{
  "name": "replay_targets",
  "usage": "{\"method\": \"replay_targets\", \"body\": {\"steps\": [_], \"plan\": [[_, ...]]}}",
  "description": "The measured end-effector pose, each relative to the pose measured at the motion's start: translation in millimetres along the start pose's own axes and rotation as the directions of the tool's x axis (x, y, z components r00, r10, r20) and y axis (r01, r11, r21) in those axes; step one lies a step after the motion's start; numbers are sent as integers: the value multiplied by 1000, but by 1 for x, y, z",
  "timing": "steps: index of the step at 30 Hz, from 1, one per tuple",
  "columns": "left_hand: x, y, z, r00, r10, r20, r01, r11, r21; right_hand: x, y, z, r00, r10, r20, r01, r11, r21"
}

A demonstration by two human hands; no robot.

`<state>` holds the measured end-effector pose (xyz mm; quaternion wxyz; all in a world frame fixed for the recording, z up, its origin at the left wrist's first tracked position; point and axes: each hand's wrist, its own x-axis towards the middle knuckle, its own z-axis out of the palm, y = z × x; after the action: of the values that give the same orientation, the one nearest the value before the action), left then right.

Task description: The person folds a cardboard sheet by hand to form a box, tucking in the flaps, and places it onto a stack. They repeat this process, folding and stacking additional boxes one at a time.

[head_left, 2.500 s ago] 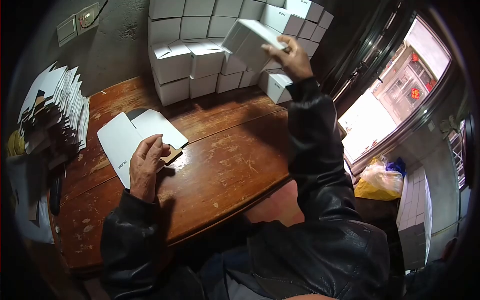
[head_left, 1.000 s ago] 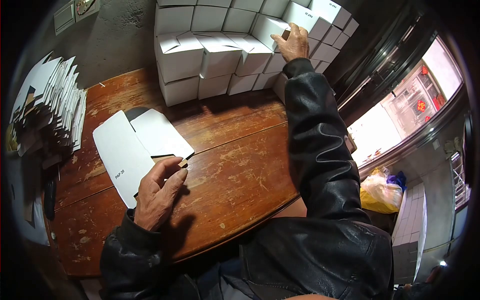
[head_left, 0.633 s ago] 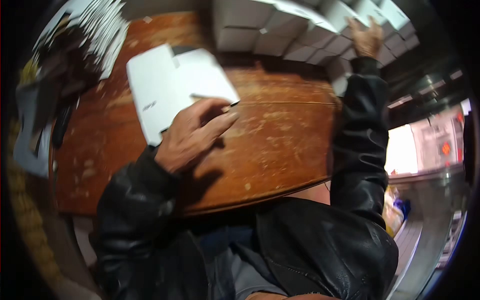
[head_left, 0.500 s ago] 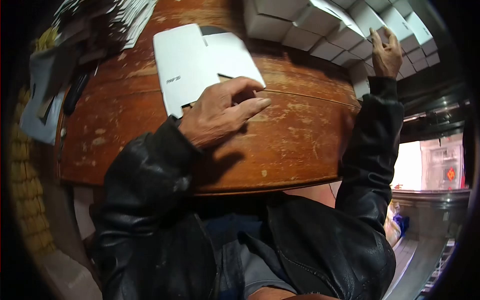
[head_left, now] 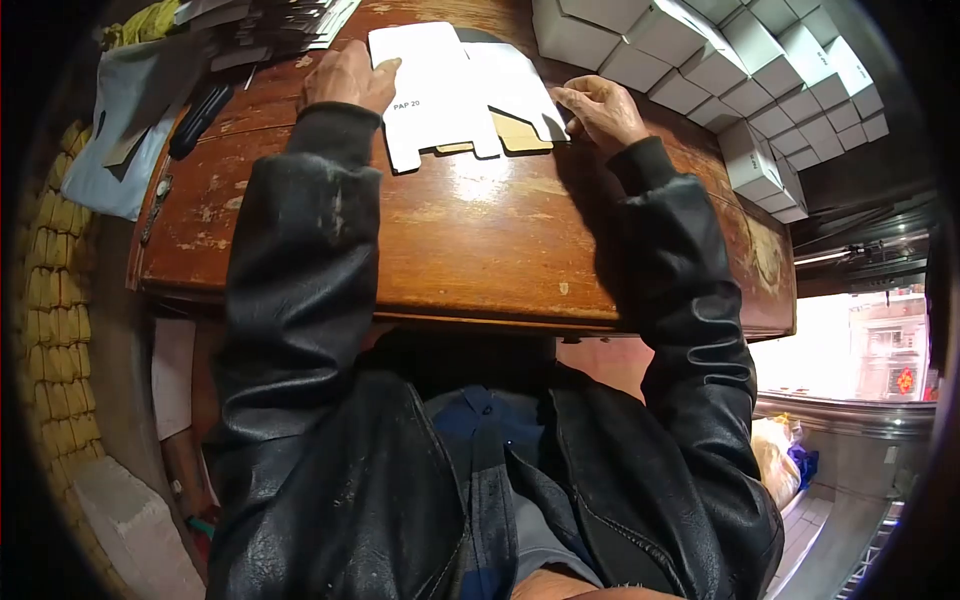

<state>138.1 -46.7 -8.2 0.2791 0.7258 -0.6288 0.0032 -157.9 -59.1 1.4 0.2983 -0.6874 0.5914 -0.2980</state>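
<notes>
At the far left edge, beside the wooden table (head_left: 480, 240), hangs a yellow woven surface (head_left: 55, 300), and a grey-blue cloth (head_left: 125, 120) lies over the table's left corner. A dark pen-like tool (head_left: 200, 118) lies just beside the cloth, and a heap of flat white cards (head_left: 290, 15) sits at the table's far edge above it. The left hand (head_left: 345, 78), in a black leather sleeve (head_left: 300, 230), rests at the left edge of the flat carton blank (head_left: 435, 95). Its knuckles are curled and one finger lies on top of the card. Whether the other fingers reach under the edge cannot be told, so it is unclear if the hand grasps the card or only presses it. The blank lies flat on the far middle of the table between the two hands, white side up and printed "PAP 20", with a brown inner flap (head_left: 515, 135) showing at its near right corner. The right hand (head_left: 605, 108) meets the blank's right edge, thumb and forefinger closed in a pinch on the flap there. Behind and to the right of that hand, folded white boxes (head_left: 730, 70) stand stacked in rows along the table's far right side. Further right a bright doorway (head_left: 860, 340) opens, and a yellow bag (head_left: 775, 460) lies on the floor below it.
</notes>
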Motion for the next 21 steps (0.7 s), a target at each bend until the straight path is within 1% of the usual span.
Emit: {"method": "replay_targets", "body": {"steps": [2,3,4,6,7,10,11,13,14,16,17,20,21], "plan": [[3,-5,8,997,24,77,-22,999,-25,8,4,6,999,48,-21,-48,999,-2],[4,-7,13,994,36,102,-31,998,-52,12,7,7,999,41,-23,-41,999,-34],[4,-6,16,991,48,128,-38,996,-79,11,5,8,998,54,-15,-54,999,-7],[6,-5,19,989,60,135,-43,991,-131,12,2,12,997,80,0,-80,995,53],[6,-4,19,987,56,148,-33,988,-154,12,2,13,999,53,11,-53,998,26],[5,-2,14,983,32,179,18,962,-271,11,4,12,994,90,60,-102,969,226],[6,-2,12,982,24,186,36,948,-316,10,3,10,994,91,63,-103,967,233],[6,-3,12,982,-19,186,83,937,-341,7,2,9,993,91,72,-106,963,246],[7,-3,11,982,-40,184,104,931,-351,7,3,8,991,108,85,-129,938,322],[7,1,0,951,-73,302,205,877,-434,2,-2,6,984,138,113,-175,869,463],[7,4,-4,929,-81,362,257,845,-470,-1,-4,2,980,100,171,-169,875,453],[2,7,11,974,81,211,55,821,-568,-10,-1,-3,965,-40,259,-108,840,532],[-2,12,11,955,66,290,143,753,-642,-15,-4,-5,974,-63,216,-67,834,547]]}}
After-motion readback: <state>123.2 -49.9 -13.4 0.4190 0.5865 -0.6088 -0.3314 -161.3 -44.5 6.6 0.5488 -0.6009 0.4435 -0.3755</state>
